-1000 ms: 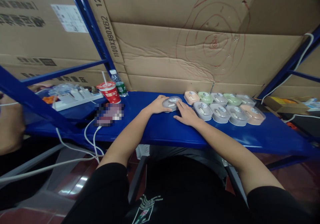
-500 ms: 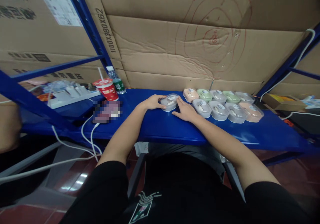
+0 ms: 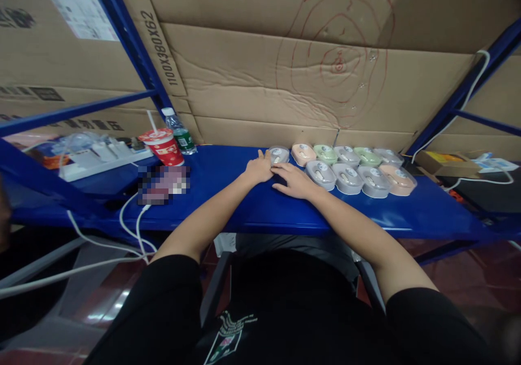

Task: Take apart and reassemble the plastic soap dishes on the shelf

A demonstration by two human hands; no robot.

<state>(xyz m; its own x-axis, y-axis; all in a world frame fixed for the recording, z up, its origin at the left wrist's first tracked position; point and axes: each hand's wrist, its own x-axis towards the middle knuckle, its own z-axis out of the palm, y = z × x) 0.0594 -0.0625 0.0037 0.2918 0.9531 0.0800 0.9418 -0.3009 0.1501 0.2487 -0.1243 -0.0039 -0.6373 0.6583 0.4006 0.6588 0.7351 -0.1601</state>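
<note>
A grey lidded plastic box (image 3: pixel 279 154) stands at the left end of the back row on the blue tabletop. My left hand (image 3: pixel 259 168) lies at the near left of this box, its fingers stretched out and the fingertips at or close to its front edge. Whether they touch it I cannot tell. Beside it, my right hand (image 3: pixel 296 181) rests over the table with fingers spread and nothing in them; its fingertips come close to my left hand. To the right stand two rows of similar boxes, among them a peach box (image 3: pixel 303 154) and a grey box (image 3: pixel 321 175).
At the left are a red cup with a straw (image 3: pixel 164 149), a water bottle (image 3: pixel 181 134), a blurred-out phone-like object (image 3: pixel 165 184) with a white cable, and a power strip (image 3: pixel 108 161). Cardboard (image 3: pixel 244 82) closes off the back. An open carton (image 3: pixel 448 164) sits at the right.
The grey box has moved back, into line with the rear row beside the peach box. My hands have come off its sides and now lie in front of it, nearer each other.
</note>
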